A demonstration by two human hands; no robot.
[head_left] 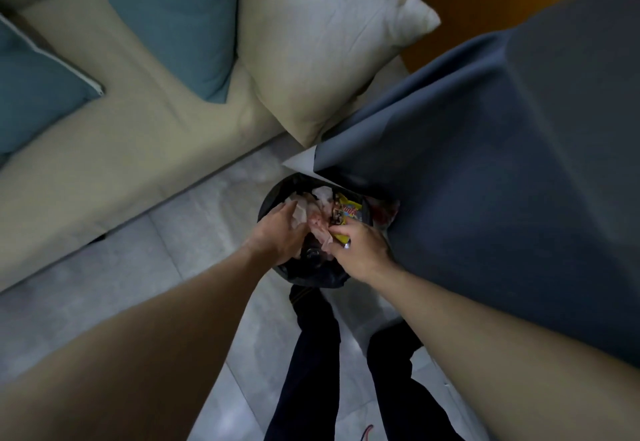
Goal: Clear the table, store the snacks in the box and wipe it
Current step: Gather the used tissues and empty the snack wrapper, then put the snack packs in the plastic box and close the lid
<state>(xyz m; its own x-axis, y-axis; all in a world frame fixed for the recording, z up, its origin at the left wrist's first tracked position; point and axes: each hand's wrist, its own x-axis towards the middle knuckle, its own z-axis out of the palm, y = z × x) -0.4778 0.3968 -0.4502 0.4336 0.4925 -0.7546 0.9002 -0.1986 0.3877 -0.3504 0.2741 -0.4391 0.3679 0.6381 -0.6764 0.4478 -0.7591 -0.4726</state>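
Note:
A round black bin (277,194) lined with a dark bag stands on the floor at the corner of the table, which is draped in a blue-grey cloth (502,170). Inside lie crumpled white tissues (322,194) and a yellow snack wrapper (348,212). My left hand (280,232) reaches into the bin with its fingers on a crumpled tissue. My right hand (360,250) is over the bin's right side, its fingers closed on the yellow wrapper and a pinkish scrap of paper (320,229).
A beige sofa (114,149) with blue cushions (180,24) and a cream cushion (322,45) runs along the left and back. The floor is grey tile (194,239). My legs in dark trousers (318,354) stand just below the bin.

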